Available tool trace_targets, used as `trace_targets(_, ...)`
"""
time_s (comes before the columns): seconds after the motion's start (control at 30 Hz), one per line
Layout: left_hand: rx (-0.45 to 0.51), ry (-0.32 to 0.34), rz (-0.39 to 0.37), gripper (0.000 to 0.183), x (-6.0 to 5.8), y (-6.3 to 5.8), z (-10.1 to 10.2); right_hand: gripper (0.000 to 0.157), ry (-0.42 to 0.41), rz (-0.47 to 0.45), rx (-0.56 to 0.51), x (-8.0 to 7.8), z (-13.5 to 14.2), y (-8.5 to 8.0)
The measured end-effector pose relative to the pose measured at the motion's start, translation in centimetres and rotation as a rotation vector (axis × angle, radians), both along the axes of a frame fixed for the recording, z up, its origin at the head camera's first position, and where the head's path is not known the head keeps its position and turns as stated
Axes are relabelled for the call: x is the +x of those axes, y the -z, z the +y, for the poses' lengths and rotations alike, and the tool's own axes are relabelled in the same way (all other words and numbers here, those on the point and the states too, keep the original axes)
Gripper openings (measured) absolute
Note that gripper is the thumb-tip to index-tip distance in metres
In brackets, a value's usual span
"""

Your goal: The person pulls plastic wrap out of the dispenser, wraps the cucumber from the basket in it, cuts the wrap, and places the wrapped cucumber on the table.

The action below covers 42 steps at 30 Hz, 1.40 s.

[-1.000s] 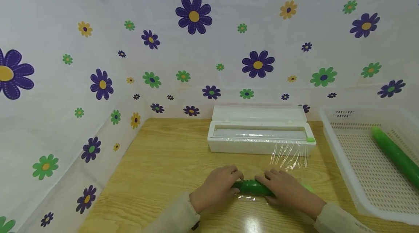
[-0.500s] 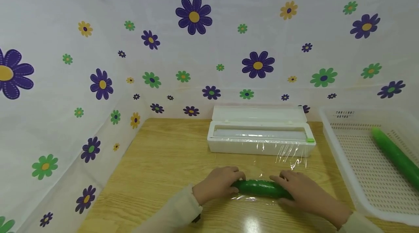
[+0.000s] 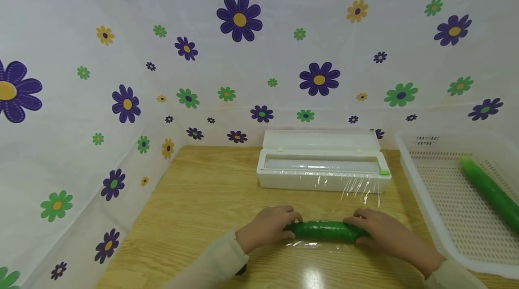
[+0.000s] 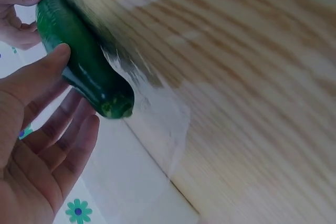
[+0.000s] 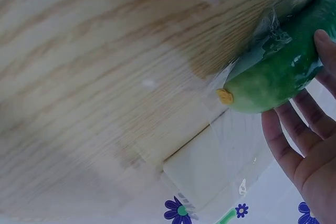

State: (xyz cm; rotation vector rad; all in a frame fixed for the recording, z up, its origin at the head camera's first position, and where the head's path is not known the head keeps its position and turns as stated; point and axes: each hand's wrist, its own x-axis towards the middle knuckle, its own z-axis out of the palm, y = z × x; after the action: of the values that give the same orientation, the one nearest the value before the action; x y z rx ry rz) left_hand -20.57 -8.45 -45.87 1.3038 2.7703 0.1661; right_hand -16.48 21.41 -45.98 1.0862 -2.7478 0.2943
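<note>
A green cucumber (image 3: pixel 322 231) lies crosswise near the front of the wooden table, with clear cling film over and around it. My left hand (image 3: pixel 267 228) holds its left part; the left wrist view shows the thumb on top and the fingers along the far side. Toward the other end my right hand (image 3: pixel 385 235) grips it likewise, and the yellow-tipped end (image 5: pixel 224 96) sticks out past the fingers in the right wrist view. Loose cling film (image 4: pixel 165 116) spreads over the table beside the cucumber. Film also reaches back to the white cling film dispenser (image 3: pixel 316 182), whose lid stands up.
At the right stands a white perforated basket (image 3: pixel 421 208) with another cucumber (image 3: pixel 490 190) in it. A green slider (image 3: pixel 384 172) sits at the right end of the dispenser's front edge. Behind the table hangs a flower-patterned sheet (image 3: pixel 284 54).
My right hand has slid to the right along the cucumber, so more of it shows between the hands. My left hand has hardly moved.
</note>
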Motion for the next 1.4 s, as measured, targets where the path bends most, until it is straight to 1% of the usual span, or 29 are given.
trace_targets(0.13, 0.0, 0.007, -0.006, 0.037, -0.5, 0.0, -1.1, 0.044, 0.001, 0.001, 0.002, 0.0, 0.0, 0.0)
trace_targets(0.23, 0.014, 0.002, -0.026, 0.031, -0.8, -0.3, -2.5, 0.043, -0.003, 0.011, -0.007, 0.0, 0.0, 0.0)
trace_targets(0.33, 0.021, 0.025, -0.051, 0.018, -0.6, -0.6, -3.8, 0.043, -0.005, 0.027, -0.018, 0.0, 0.1, -0.1)
trace_targets(0.43, -0.02, 0.065, -0.058, 0.012, -0.2, -0.6, -4.6, 0.044, -0.005, 0.038, -0.024, 0.0, 0.2, -0.1)
trace_targets(0.53, -0.07, 0.097, -0.025, 0.012, 0.2, -0.5, -5.0, 0.044, -0.005, 0.031, -0.026, 0.0, 0.3, -0.2)
trace_targets(0.63, -0.098, 0.118, 0.049, 0.005, 0.4, -0.4, -5.2, 0.043, -0.002, 0.017, -0.024, -0.1, 0.2, -0.3)
trace_targets(0.7, -0.096, 0.122, 0.091, 0.008, 0.4, -0.2, -5.4, 0.043, -0.002, 0.007, -0.021, -0.1, 0.1, -0.3)
trace_targets(0.73, -0.092, 0.125, 0.106, 0.011, 0.4, -0.2, -5.4, 0.044, -0.001, 0.006, -0.018, -0.1, 0.1, -0.3)
trace_targets(0.8, -0.085, 0.121, 0.115, 0.013, 0.3, 0.0, -5.5, 0.044, 0.0, 0.005, -0.011, -0.1, 0.0, -0.2)
trace_targets(1.03, -0.063, 0.103, 0.074, 0.016, 0.3, 0.4, -5.6, 0.046, 0.003, -0.006, 0.012, -0.1, -0.2, 0.0)
trace_targets(1.13, -0.031, 0.09, 0.058, 0.014, 0.2, 0.4, -5.6, 0.047, 0.008, -0.015, 0.017, -0.1, -0.2, 0.0)
trace_targets(1.27, 0.028, 0.082, 0.054, 0.011, 0.1, 0.2, -5.7, 0.048, 0.007, -0.024, 0.023, -0.1, -0.2, 0.0)
trace_targets(1.4, 0.097, 0.077, 0.034, 0.011, -0.1, 0.1, -5.6, 0.048, -0.005, -0.012, 0.025, -0.2, -0.3, 0.0)
